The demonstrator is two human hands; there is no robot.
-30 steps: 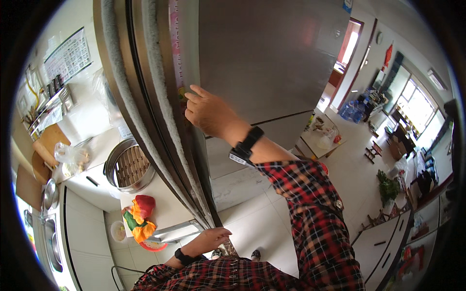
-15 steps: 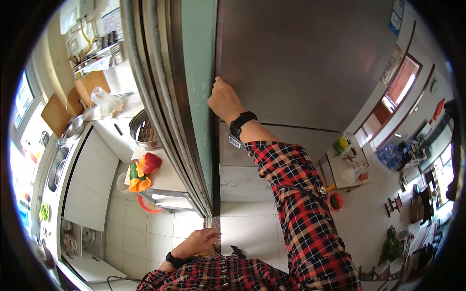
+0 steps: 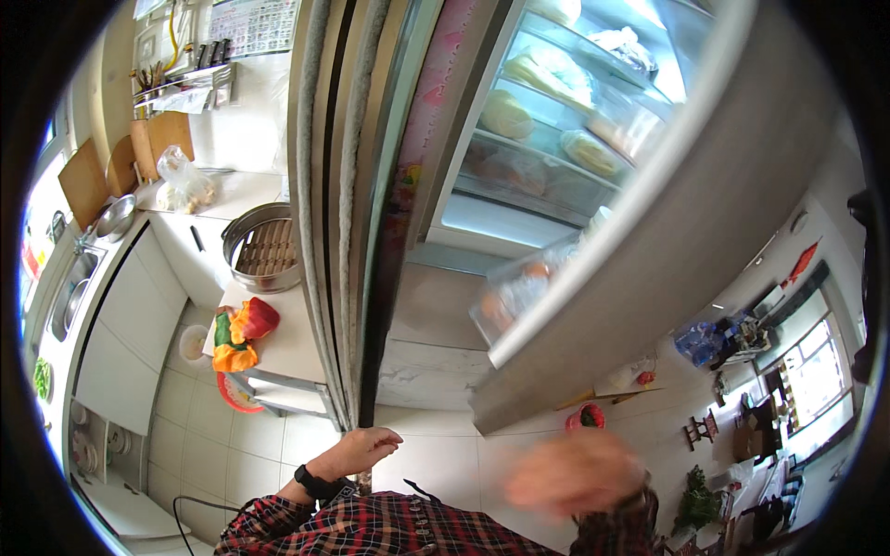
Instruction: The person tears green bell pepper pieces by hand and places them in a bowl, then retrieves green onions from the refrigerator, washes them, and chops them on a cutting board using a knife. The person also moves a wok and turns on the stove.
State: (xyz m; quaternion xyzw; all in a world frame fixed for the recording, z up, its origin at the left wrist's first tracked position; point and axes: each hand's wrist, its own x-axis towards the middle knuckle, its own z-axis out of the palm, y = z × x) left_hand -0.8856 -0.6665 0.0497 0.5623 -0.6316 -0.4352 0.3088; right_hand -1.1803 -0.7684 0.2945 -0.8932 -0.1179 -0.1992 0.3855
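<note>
The grey refrigerator door stands swung out toward me, and the lit inside shows. Bagged food lies on the glass shelves, with a pale bundle among it. Low on the door's inner side is a clear bin with round items that I cannot make out. My right hand is below the door's lower edge, apart from it, its fingers smeared by motion. At waist height in front of my body, my left hand is empty, fingers loosely extended, a dark watch on the wrist.
A sliding door frame rises left of the refrigerator. Beyond it, a steamer pot and red, green and orange cloths rest on a small table. A counter with a sink runs along the left. A red pot stands right.
The refrigerator door has gone from closed to wide open. My right hand has left the door's edge and come down toward my body. The view has turned slightly; my left hand stays low.
</note>
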